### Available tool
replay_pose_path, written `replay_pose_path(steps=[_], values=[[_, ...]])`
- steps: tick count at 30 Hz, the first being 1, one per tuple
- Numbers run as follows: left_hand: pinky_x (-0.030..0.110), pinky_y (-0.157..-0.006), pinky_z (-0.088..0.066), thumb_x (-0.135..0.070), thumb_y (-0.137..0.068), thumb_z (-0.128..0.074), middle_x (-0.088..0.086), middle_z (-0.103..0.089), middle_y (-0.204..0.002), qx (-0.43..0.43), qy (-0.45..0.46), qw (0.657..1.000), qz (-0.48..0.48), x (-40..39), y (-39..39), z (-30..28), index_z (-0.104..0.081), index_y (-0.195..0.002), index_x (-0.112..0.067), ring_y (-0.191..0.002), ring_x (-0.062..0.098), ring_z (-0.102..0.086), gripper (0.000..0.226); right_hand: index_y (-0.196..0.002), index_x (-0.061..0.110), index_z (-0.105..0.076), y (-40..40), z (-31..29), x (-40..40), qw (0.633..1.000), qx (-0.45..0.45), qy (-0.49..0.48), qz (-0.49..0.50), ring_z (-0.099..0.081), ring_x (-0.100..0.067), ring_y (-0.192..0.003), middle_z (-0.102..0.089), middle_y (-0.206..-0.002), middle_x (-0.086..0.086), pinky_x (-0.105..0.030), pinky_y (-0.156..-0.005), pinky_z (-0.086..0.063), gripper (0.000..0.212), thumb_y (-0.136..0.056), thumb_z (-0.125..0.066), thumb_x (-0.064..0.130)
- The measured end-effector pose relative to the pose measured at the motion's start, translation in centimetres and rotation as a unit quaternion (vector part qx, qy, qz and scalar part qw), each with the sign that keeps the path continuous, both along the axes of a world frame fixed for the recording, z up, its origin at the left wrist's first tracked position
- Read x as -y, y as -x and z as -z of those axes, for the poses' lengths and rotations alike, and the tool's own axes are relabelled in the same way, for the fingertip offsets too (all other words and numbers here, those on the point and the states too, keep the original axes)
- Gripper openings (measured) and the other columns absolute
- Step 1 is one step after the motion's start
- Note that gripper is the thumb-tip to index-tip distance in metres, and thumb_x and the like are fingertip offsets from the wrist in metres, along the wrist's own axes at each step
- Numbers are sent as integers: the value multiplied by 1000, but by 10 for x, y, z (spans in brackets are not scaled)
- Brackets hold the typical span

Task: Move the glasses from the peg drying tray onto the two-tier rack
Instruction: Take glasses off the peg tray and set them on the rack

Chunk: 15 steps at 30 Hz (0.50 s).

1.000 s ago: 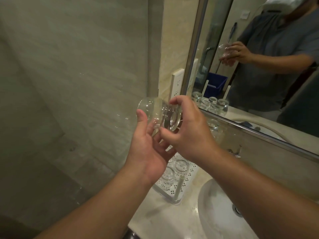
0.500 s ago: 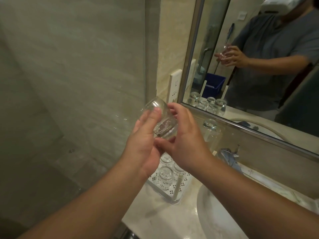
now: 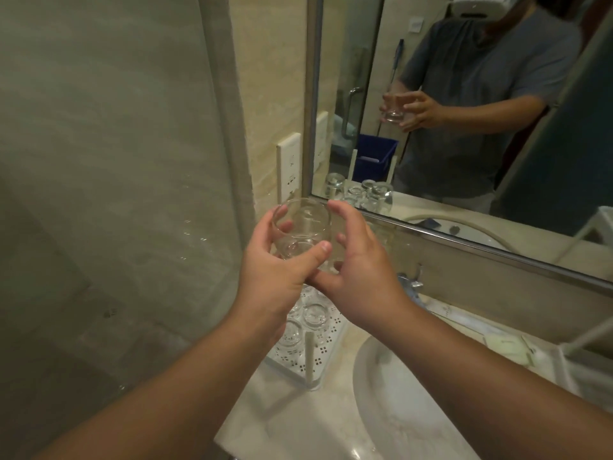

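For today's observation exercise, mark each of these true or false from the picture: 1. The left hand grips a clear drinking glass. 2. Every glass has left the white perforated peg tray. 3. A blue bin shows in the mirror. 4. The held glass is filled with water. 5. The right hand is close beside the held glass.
1. The left hand grips a clear drinking glass: true.
2. False: several upturned glasses stand on the white perforated peg tray.
3. A blue bin shows in the wall mirror: true.
4. False: no water shows in it.
5. The right hand is close beside the glass: true.
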<state>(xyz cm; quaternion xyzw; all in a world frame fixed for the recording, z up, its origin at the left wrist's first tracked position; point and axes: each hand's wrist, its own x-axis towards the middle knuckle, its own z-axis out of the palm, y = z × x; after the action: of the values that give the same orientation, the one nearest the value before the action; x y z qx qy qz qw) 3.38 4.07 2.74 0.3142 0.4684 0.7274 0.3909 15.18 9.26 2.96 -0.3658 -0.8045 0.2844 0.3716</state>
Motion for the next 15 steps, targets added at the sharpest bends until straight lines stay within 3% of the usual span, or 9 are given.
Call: replay_pose_path(steps=[6, 10, 12, 15], values=[[25, -69, -58, -14, -60, -87, -11, -60, -124, -19, -4, 998, 57, -15, -50, -2, -60, -124, -39, -99, 11, -71, 74, -140, 49, -27, -53, -3, -8, 999, -12, 30, 36, -34, -16, -141, -20, -158, 12, -47, -102, -46, 94, -69, -85, 31], [26, -75, -58, -14, -61, -87, -27, -64, -114, -36, -9, 995, 92, -27, -94, -5, -59, -125, -37, -104, 6, -69, 74, -140, 56, -22, -101, -3, -10, 996, 3, 31, 79, -34, -18, -142, -3, -162, 16, -45, -102, -47, 99, -68, -85, 32], [28, -78, -58, -16, -60, -87, -21, -61, -122, -38, -4, 994, 107, -33, -120, -6, -59, -125, -39, -109, 8, -67, 75, -141, 54, -23, -128, -4, -10, 995, -7, 33, 95, -38, -16, -139, -12, -160, 15, -43, -100, -49, 99, -67, -86, 31], [29, -76, -59, -16, -60, -87, -9, -55, -130, -40, -6, 990, 138, -39, -161, -8, -59, -128, -37, -110, 3, -64, 76, -141, 50, -28, -170, -7, -11, 991, -29, 33, 128, -53, -4, -119, -39, -142, 17, -32, -92, -54, 98, -66, -87, 28]])
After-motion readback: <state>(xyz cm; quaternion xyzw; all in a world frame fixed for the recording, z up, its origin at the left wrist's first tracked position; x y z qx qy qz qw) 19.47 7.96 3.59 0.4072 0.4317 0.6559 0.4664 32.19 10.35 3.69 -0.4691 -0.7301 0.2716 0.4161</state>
